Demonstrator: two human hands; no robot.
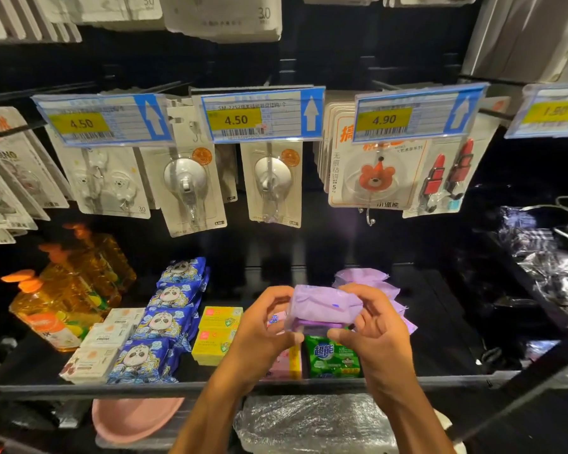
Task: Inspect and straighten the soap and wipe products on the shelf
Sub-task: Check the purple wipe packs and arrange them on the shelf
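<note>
A purple wipe pack [322,308] is held up above the shelf between both hands. My left hand [263,326] grips its left end and my right hand [374,326] grips its right end, fingers curled round it. Behind it a row of the same purple packs [363,276] runs back along the shelf. Under my hands lie a green soap bar [333,357] and a pink pack [281,365], partly hidden. Left of them sit yellow soap boxes [218,334], a row of blue panda packs [164,322] and white soap boxes [107,339].
Orange pump bottles [63,299] stand at the shelf's left. Hook packs hang on pegs above, under price tags [263,116]. The shelf's front rail [112,388] runs across. Below it lie a pink dish [135,421] and plastic-wrapped goods [312,424]. Dark wrapped goods [545,257] lie at the right.
</note>
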